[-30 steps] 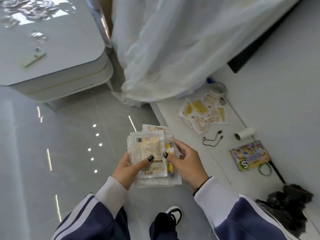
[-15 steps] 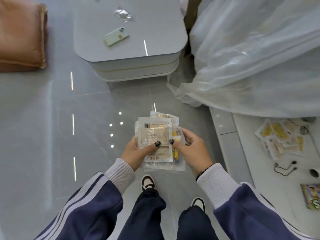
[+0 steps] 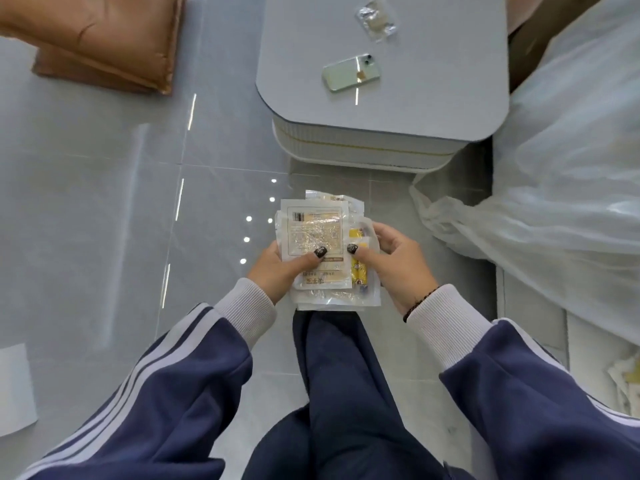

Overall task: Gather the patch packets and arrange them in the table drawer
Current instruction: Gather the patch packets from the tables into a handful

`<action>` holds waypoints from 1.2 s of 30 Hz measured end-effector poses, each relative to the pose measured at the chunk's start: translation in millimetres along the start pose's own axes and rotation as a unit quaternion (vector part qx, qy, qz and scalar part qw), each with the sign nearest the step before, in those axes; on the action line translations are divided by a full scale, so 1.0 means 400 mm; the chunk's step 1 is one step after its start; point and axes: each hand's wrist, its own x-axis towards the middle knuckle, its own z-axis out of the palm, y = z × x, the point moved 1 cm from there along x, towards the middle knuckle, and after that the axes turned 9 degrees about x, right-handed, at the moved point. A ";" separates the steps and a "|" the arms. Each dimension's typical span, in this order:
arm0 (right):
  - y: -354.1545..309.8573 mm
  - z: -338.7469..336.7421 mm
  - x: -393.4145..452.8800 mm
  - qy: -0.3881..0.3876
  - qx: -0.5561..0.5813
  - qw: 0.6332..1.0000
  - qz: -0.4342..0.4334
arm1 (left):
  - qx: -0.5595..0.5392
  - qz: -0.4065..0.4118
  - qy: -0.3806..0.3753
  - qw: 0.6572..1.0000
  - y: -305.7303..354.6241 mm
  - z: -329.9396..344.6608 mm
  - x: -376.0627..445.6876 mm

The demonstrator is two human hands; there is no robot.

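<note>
Table [image 3: 433, 81] now nearer; left hand [image 3: 277, 268], right hand [image 3: 394, 261] grip packet stack [image 3: 318, 237].

A pale green phone [image 3: 351, 73] lies camera side up on the far grey surface, with a crinkled clear wrapper [image 3: 376, 18] just beyond it. A brown cushion [image 3: 104, 39] sits on the glossy tiled floor [image 3: 104, 202] far left; translucent plastic sheeting [image 3: 561, 168] is heaped at right

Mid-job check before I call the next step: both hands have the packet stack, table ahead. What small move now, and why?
Probably free one hand for the drawer front. The patch packets sit in a two-handed grip, left hand and right hand, short of the table, whose drawer looks closed.
</note>
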 end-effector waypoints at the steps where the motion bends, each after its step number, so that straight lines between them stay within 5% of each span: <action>1: -0.022 0.026 0.032 -0.006 -0.005 1.000 0.004 | -0.005 -0.005 0.004 1.000 0.025 -0.022 0.023; 12: -0.284 0.386 0.336 -0.048 -0.024 0.999 0.005 | -0.017 -0.008 0.021 1.000 0.325 -0.353 0.262; 23: -0.399 0.729 0.600 0.005 0.029 0.999 0.026 | 0.030 -0.005 -0.001 1.000 0.572 -0.676 0.503; 36: -0.659 0.797 0.989 0.081 0.082 0.993 0.013 | 0.121 0.004 -0.062 0.991 0.988 -0.727 0.866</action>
